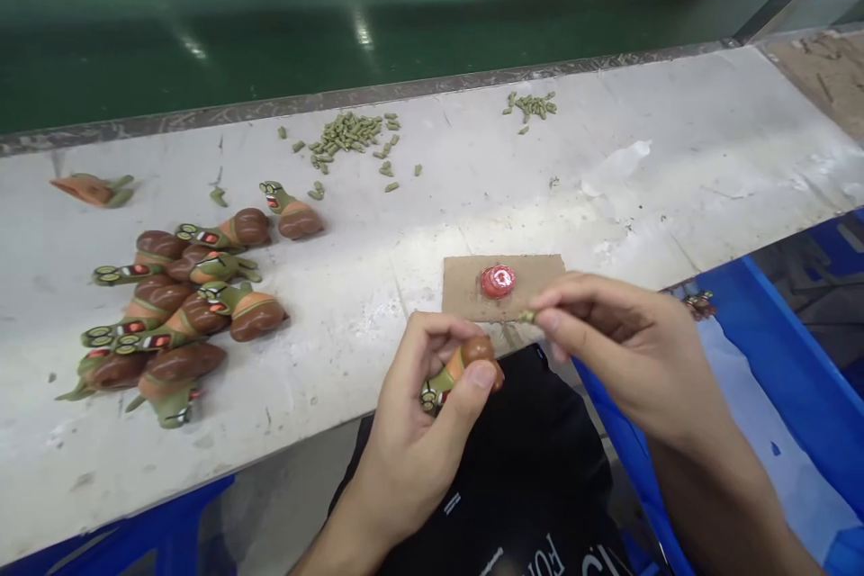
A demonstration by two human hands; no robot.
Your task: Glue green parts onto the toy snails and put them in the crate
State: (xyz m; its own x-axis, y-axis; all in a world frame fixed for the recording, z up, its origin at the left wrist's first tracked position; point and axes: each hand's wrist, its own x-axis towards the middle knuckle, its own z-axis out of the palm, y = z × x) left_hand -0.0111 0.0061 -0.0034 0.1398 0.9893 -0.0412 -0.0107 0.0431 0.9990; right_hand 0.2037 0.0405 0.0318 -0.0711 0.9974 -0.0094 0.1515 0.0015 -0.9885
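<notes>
White worktable [607, 189], green conveyor [337, 27]; toy snail [465, 364] held.

White lettering on black garment [533, 504], cut off, not legible.

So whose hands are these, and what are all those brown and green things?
The camera sits on a person's head, looking down, so you see that person's own two hands. The left hand holds one toy snail with a brown shell. The right hand pinches a small green piece. On the white table lie a heap of the same snails, scattered green pieces, and a cardboard scrap with a red round cap on it. A blue bin stands at the right.
</notes>
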